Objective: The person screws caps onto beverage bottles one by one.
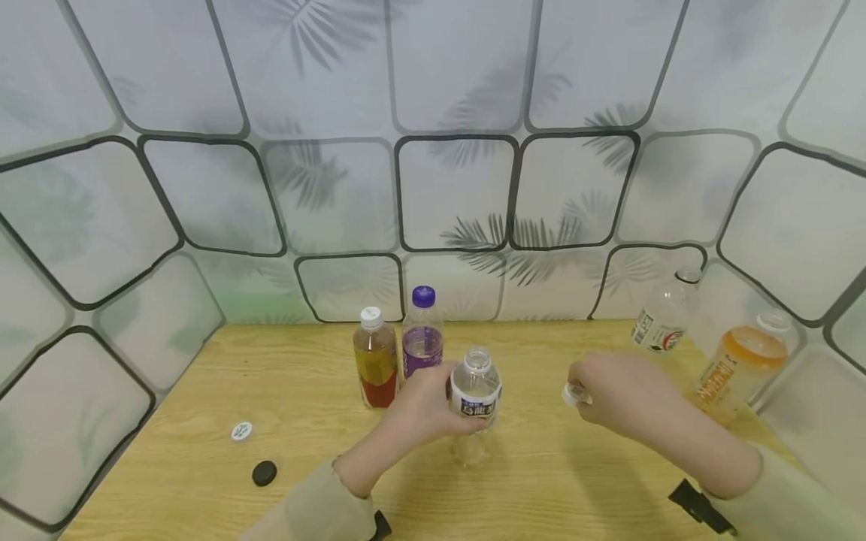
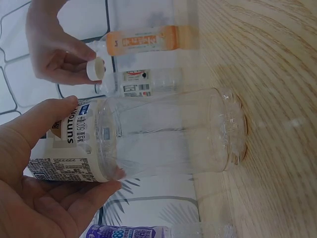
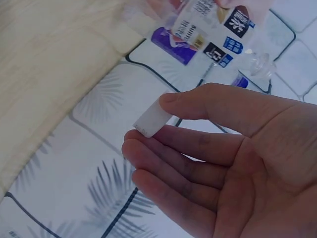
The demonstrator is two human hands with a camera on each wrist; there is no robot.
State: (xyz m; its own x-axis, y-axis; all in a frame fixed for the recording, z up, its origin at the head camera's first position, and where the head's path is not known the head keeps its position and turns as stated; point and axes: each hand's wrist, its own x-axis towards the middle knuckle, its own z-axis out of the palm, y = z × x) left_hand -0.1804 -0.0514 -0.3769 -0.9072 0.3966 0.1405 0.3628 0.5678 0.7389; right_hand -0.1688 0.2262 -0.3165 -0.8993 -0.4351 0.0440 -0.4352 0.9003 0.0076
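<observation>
A clear empty water bottle [image 1: 475,398] [image 2: 163,134] with a white and blue label stands upright on the wooden table [image 1: 304,466], its neck uncapped. My left hand [image 1: 422,406] [image 2: 39,163] grips it round the label. My right hand [image 1: 612,394] [image 3: 208,148] is to the right of the bottle and apart from it. It pinches a white cap [image 1: 570,394] [image 3: 152,119] [image 2: 95,69] between thumb and fingers.
Behind the held bottle stand a brown-drink bottle [image 1: 375,361] and a purple-label bottle [image 1: 422,334]. At the right edge are a clear bottle [image 1: 663,312] and an orange-drink bottle [image 1: 740,368]. A white cap [image 1: 241,430] and a black cap [image 1: 264,472] lie at front left.
</observation>
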